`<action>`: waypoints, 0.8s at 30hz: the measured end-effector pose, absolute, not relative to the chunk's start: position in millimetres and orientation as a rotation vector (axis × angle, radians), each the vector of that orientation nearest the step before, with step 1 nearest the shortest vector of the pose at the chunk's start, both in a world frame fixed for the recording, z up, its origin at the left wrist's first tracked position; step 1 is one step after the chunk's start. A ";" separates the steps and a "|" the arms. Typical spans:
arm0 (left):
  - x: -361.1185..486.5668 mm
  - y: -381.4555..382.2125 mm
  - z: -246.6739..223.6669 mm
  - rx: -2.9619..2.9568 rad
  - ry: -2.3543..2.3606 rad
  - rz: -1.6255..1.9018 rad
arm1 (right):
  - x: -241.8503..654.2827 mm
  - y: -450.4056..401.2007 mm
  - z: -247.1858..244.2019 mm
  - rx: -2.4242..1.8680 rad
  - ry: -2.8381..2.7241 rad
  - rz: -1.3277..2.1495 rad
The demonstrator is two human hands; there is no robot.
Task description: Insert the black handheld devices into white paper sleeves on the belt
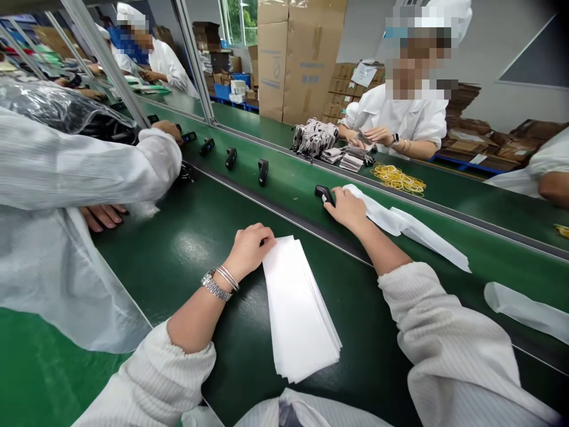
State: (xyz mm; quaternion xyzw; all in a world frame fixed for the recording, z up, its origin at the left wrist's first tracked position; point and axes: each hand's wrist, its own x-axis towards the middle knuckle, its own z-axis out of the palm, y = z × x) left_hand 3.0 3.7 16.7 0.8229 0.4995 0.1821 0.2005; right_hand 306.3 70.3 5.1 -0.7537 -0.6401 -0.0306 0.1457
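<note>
My left hand (pixel 249 252) has its fingers closed at the top corner of a stack of flat white sleeves (pixel 300 308), which lies slightly fanned on the green table in front of me. Farther forward, my right hand (pixel 349 209) grips a small black handheld device (pixel 324 194) on the green belt. The device's exact kind is unclear. Just right of that hand, a long white sleeve (pixel 411 228) lies on the belt, its near end partly behind my fingers. Several similar black devices, one of them a black device (pixel 264 172), stand spaced along the belt to the left.
At left, a co-worker's sleeve (pixel 89 160) reaches over the table toward the belt. Across from me, a person handles grey cable bundles (pixel 315 137) near yellow bands (pixel 400 179). Another white sleeve (pixel 528 308) lies at right. A metal post (pixel 193 59) rises beyond the belt.
</note>
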 end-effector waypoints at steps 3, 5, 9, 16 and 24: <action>7.1 2.9 16.0 2.364 1.375 0.566 | 305.1 76.3 -8.3 -2.127 -1.696 0.280; 8.2 2.5 16.7 2.372 1.354 0.612 | 301.1 79.2 -9.5 -1.912 -1.485 0.580; 8.6 0.3 18.8 2.402 1.280 0.719 | 272.6 71.2 2.9 -1.336 -1.213 1.012; 9.0 -2.8 23.5 2.387 1.147 0.945 | 214.0 31.2 21.1 -0.782 -1.176 1.331; 11.7 -8.1 29.3 2.164 1.006 1.283 | 191.8 7.5 11.5 -0.846 -1.464 1.388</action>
